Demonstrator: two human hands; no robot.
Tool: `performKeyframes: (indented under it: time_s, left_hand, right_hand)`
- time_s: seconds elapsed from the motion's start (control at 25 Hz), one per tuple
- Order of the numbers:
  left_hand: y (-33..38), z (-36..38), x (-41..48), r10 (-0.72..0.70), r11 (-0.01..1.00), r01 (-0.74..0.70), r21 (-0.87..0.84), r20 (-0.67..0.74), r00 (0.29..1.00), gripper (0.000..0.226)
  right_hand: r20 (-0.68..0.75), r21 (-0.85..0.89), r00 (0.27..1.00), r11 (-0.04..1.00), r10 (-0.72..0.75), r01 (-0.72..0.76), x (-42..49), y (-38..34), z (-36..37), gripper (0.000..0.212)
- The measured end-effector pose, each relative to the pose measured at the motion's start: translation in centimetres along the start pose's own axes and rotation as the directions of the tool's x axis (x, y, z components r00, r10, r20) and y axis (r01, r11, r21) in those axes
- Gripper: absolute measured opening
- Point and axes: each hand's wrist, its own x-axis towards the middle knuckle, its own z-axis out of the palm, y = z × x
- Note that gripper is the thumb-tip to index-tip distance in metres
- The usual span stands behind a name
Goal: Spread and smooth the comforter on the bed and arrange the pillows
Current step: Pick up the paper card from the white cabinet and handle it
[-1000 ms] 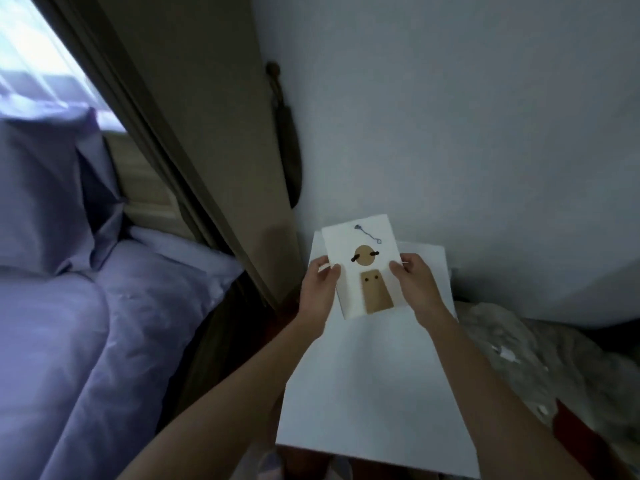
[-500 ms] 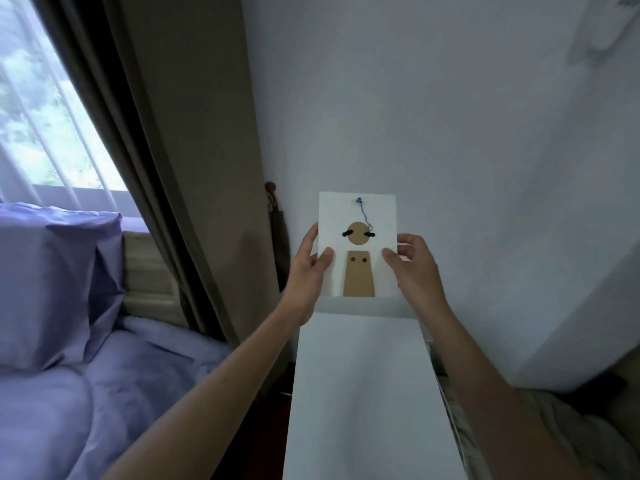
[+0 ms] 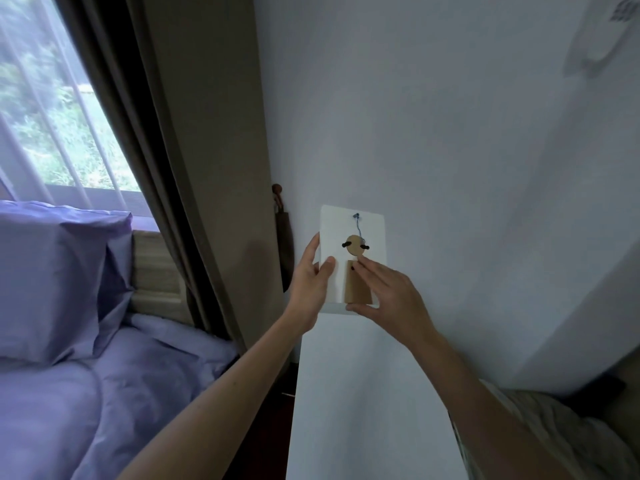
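A purple pillow (image 3: 52, 278) stands upright against the headboard at the left, above the rumpled purple comforter (image 3: 104, 393) on the bed. Both hands are away from the bed, at a white card (image 3: 374, 230) with a brown cardboard figure on it, standing against the wall on a white cabinet top (image 3: 363, 410). My left hand (image 3: 311, 275) grips the card's left edge, thumb on its front. My right hand (image 3: 388, 296) lies over the figure's brown body, thumb under the card's lower edge and a fingertip near the round head.
A brown curtain (image 3: 180, 168) hangs between the window (image 3: 52, 116) and the white wall. A dark wooden object (image 3: 282, 237) hangs by the curtain's edge. A beige woven headboard (image 3: 156, 271) shows behind the pillow. Crumpled light fabric (image 3: 554, 438) lies at the lower right.
The card has been raised from the cabinet top and set upright against the wall. My right hand has slid from the card's right edge onto the figure.
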Motion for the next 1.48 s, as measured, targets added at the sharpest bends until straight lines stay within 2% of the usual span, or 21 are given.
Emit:
performKeyframes:
  time_s: [0.16, 0.32, 0.4, 0.48, 0.56, 0.6, 0.68, 0.76, 0.84, 0.92, 0.96, 1.04, 1.08, 1.16, 1.28, 1.4, 1.48]
  left_hand:
    - [0.0, -0.1, -0.5, -0.019, 0.998, 0.019, 0.062, 0.004, 1.0, 0.051]
    - [-0.3, -0.1, -1.0, -0.029, 0.999, 0.029, 0.036, -0.004, 1.0, 0.049]
    - [-0.1, 0.0, -1.2, -0.019, 0.999, 0.019, 0.027, -0.002, 1.0, 0.048]
    - [0.1, 0.0, -1.2, 0.004, 0.999, -0.005, 0.041, 0.023, 1.0, 0.049]
    - [0.1, 0.0, -1.3, 0.017, 0.997, -0.02, 0.077, 0.036, 0.999, 0.05]
    - [0.0, 0.1, -1.3, 0.027, 0.994, -0.03, 0.107, 0.03, 0.999, 0.05]
    - [-0.5, 0.1, -1.5, 0.061, 0.978, -0.061, 0.197, 0.009, 0.998, 0.052]
    - [-0.9, 0.3, -2.2, 0.105, 0.942, -0.102, 0.321, 0.011, 0.994, 0.052]
    - [-1.2, 0.7, -2.9, 0.143, 0.881, -0.13, 0.455, 0.007, 0.99, 0.049]
    - [-1.4, 1.6, -3.8, 0.174, 0.784, -0.147, 0.603, 0.014, 0.985, 0.04]
    - [-1.4, 2.2, -4.2, 0.184, 0.732, -0.153, 0.664, 0.024, 0.983, 0.035]
    - [-1.6, 3.3, -5.0, 0.194, 0.654, -0.167, 0.738, 0.051, 0.98, 0.025]
    - [-1.8, 3.7, -5.2, 0.193, 0.612, -0.175, 0.771, 0.069, 0.979, 0.022]
    - [-2.3, 4.4, -5.4, 0.213, 0.465, -0.22, 0.857, 0.133, 0.968, 0.023]
    - [-3.9, 4.8, -5.5, 0.215, 0.287, -0.3, 0.91, 0.244, 0.946, 0.027]
    - [-5.9, 4.9, -5.9, 0.122, 0.213, -0.367, 0.906, 0.348, 0.93, 0.034]
    - [-6.7, 4.5, -6.0, 0.009, 0.231, -0.354, 0.906, 0.361, 0.932, 0.04]
  right_hand:
    - [0.007, 0.025, 0.997, 0.997, -0.071, 0.071, -0.2, 0.5, -0.8, 0.068]
    - [0.175, 0.126, 0.985, 0.992, 0.0, -0.023, -0.3, 0.5, -1.7, 0.083]
    - [0.207, 0.145, 0.978, 0.989, 0.011, -0.042, -0.4, 0.3, -1.8, 0.084]
    - [0.218, 0.152, 0.976, 0.987, 0.016, -0.05, -0.4, 0.0, -2.0, 0.082]
    - [0.274, 0.203, 0.961, 0.974, 0.04, -0.098, -0.4, 0.0, -1.9, 0.069]
    - [0.333, 0.274, 0.941, 0.95, 0.052, -0.149, -0.4, 0.1, -2.0, 0.062]
    - [0.467, 0.439, 0.882, 0.848, 0.066, -0.296, -0.3, 0.4, -2.3, 0.062]
    - [0.514, 0.51, 0.848, 0.748, 0.132, -0.425, 0.1, 0.5, -2.9, 0.059]
    - [0.432, 0.566, 0.835, 0.619, 0.339, -0.544, 0.8, 0.5, -3.1, 0.045]
    - [0.413, 0.649, 0.741, 0.4, 0.53, -0.648, 1.8, 0.2, -3.2, 0.029]
    - [0.443, 0.683, 0.695, 0.289, 0.567, -0.671, 2.3, 0.1, -3.2, 0.023]
    - [0.505, 0.717, 0.634, 0.124, 0.585, -0.686, 3.0, 0.0, -3.4, 0.027]
    - [0.514, 0.719, 0.618, 0.094, 0.595, -0.689, 3.1, 0.1, -3.4, 0.035]
    - [0.516, 0.709, 0.592, 0.08, 0.619, -0.701, 3.2, 0.3, -3.2, 0.043]
    - [0.505, 0.683, 0.546, 0.078, 0.669, -0.727, 2.2, 0.9, -2.3, 0.039]
    - [0.488, 0.67, 0.519, 0.08, 0.702, -0.738, 0.6, 2.1, -0.8, 0.031]
    - [0.483, 0.656, 0.516, 0.099, 0.708, -0.749, -0.8, 3.0, 0.1, 0.029]
